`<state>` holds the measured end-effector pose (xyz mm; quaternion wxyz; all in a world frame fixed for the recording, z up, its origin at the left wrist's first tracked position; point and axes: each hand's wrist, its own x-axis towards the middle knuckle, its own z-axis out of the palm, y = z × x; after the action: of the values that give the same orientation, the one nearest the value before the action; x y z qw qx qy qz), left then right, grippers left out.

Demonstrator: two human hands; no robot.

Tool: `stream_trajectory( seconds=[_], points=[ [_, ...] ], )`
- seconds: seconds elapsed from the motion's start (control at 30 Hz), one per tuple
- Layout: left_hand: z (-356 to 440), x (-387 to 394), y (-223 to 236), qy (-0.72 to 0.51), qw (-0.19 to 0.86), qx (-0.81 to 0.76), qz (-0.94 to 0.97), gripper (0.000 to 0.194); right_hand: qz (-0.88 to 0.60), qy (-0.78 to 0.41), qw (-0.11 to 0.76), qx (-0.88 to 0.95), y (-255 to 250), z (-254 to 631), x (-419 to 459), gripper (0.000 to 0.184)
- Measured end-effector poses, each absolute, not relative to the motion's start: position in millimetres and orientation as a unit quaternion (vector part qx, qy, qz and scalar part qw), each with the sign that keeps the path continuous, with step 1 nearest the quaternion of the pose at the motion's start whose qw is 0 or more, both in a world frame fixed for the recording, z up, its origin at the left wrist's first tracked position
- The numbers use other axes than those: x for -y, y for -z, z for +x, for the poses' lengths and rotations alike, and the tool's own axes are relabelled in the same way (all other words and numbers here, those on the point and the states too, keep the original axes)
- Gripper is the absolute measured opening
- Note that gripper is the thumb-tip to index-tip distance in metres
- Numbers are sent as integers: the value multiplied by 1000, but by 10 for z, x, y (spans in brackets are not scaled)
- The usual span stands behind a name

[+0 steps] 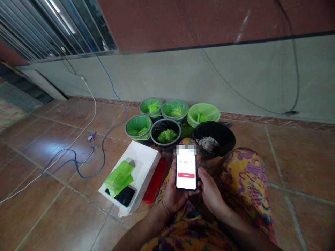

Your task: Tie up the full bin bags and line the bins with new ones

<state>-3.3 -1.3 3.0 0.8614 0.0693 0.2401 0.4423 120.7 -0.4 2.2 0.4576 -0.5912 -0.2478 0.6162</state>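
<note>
My left hand [171,197] is wrapped around the lower part of a smartphone [186,170], holding it upright over my lap. Its lit white screen shows a red button. My right hand [210,193] cups the phone's right edge, thumb resting against its side. I sit on the floor in yellow patterned cloth [243,177]. Just beyond the phone stand several small bins [138,127] lined with green bags, and a larger black-lined bin [214,137] with crumpled paper inside.
A white box [142,164] lies on the tiled floor to my left, with folded green bags [119,176] and a black bag on top. A red flat item [155,181] lies beside it. Blue and white cables [78,153] trail across the floor toward the wall.
</note>
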Motion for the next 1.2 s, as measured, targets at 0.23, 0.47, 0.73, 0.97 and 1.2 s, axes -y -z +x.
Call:
stream_trajectory(
  seconds=[0.23,0.47,0.73,0.97,1.2],
  points=[
    [-100,28,-41,-462,862,-205,39,68,-583,-629,451,247,-126,1181,-48,58],
    [-252,25,-14,-504,842,-189,26,74,-530,-677,427,279,-234,1135,-198,51],
    [-674,-50,-38,-583,788,-200,-9,69,-500,-738,362,273,-378,732,-418,59],
    [-977,-52,244,-642,730,-223,-69,68,-522,-739,299,304,-228,208,-627,60],
    [-1134,-102,578,-668,696,-232,-125,67,-545,-731,273,307,75,-74,-748,59]
  ],
)
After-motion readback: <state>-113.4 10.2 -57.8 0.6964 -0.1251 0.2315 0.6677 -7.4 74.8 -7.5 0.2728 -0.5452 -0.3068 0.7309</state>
